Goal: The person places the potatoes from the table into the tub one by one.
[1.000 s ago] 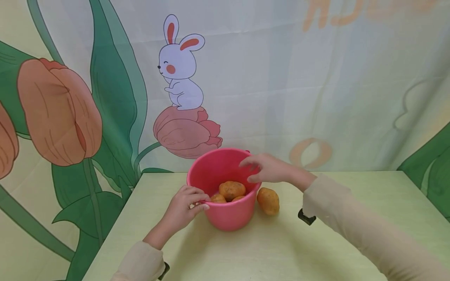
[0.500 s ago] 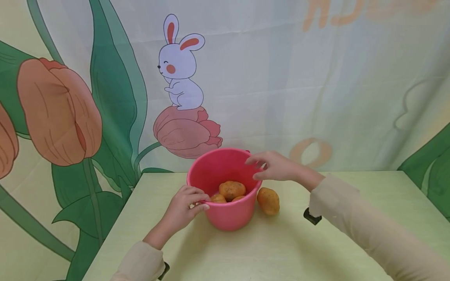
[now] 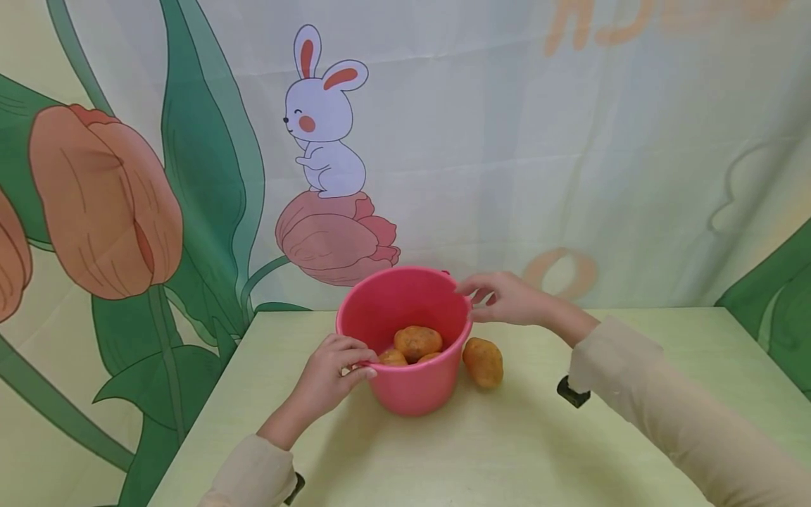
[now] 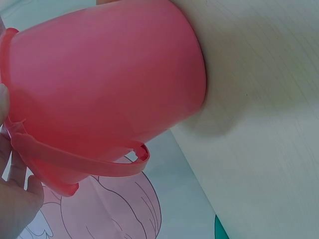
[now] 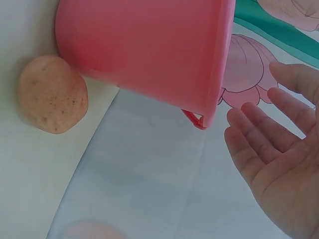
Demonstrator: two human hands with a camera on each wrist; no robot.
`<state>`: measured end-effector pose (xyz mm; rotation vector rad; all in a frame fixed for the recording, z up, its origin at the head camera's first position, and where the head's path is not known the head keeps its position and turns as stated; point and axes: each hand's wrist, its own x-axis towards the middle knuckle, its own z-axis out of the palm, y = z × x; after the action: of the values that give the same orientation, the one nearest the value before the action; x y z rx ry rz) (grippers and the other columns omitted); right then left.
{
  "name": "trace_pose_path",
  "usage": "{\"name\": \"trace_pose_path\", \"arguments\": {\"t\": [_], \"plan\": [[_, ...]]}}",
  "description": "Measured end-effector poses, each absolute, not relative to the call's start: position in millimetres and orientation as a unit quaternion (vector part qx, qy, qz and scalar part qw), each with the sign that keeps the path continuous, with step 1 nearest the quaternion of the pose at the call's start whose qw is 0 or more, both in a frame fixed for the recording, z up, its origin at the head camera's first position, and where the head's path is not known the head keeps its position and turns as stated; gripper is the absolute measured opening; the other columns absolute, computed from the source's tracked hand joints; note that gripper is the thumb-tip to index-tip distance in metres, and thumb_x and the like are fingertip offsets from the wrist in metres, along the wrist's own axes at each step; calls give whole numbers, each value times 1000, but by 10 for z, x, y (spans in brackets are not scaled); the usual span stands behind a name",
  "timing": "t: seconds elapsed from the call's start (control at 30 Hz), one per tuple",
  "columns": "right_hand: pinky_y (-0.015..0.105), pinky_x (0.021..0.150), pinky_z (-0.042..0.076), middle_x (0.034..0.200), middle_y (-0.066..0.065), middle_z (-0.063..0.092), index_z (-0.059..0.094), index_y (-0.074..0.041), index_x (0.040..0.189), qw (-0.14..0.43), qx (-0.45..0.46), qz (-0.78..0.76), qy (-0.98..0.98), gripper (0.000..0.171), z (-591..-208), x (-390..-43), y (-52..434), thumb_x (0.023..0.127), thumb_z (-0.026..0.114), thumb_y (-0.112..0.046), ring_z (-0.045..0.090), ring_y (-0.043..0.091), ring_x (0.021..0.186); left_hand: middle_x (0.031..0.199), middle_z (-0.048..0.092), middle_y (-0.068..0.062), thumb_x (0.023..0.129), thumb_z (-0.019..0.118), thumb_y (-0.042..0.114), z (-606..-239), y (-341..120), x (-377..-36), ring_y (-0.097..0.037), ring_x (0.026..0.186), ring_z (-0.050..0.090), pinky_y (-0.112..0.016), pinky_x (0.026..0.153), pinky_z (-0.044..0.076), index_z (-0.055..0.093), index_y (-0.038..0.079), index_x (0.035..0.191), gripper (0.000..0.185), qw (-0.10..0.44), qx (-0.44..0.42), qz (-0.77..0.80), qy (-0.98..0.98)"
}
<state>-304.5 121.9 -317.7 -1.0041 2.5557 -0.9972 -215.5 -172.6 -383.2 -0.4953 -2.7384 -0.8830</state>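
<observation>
A pink plastic bucket stands on the table, with several potatoes lying in the bottom. My left hand grips its near left rim, thumb outside and fingers over the edge. In the left wrist view the bucket's strap handle hangs along its side below the rim. My right hand is beside the far right rim, fingers spread and holding nothing; the right wrist view shows the palm and a gap to the rim. One more potato lies on the table against the bucket's right side.
The pale wooden table ends at the back against a hanging cloth printed with tulips and a rabbit. A dark band piece sits at the right sleeve's cuff.
My right hand has drawn back from over the bucket's mouth, moving right and slightly up to the rim. My left hand, the bucket and the potatoes have stayed where they were.
</observation>
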Motion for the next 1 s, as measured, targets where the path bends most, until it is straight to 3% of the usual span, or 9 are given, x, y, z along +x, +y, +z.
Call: {"name": "trace_pose_path", "arguments": {"t": [0.53, 1.0], "plan": [[37, 82, 49, 116, 9, 56, 53, -7, 119, 109, -321, -338, 878, 39, -3291, -3105, 1349, 82, 61, -16, 53, 25, 100, 96, 61, 4, 69, 73, 21, -3844, -1734, -2159, -14, 98, 47, -29, 70, 53, 69, 21, 93, 24, 108, -166, -305, -932], [38, 80, 50, 117, 16, 55, 51, -2, 119, 89, -312, -341, 882, 39, -3459, -3187, 1514, 83, 59, -14, 55, 31, 99, 96, 61, 4, 70, 73, 20, -3816, -1722, -2148, -14, 98, 48, -27, 70, 53, 69, 20, 93, 24, 106, -166, -307, -931]]}}
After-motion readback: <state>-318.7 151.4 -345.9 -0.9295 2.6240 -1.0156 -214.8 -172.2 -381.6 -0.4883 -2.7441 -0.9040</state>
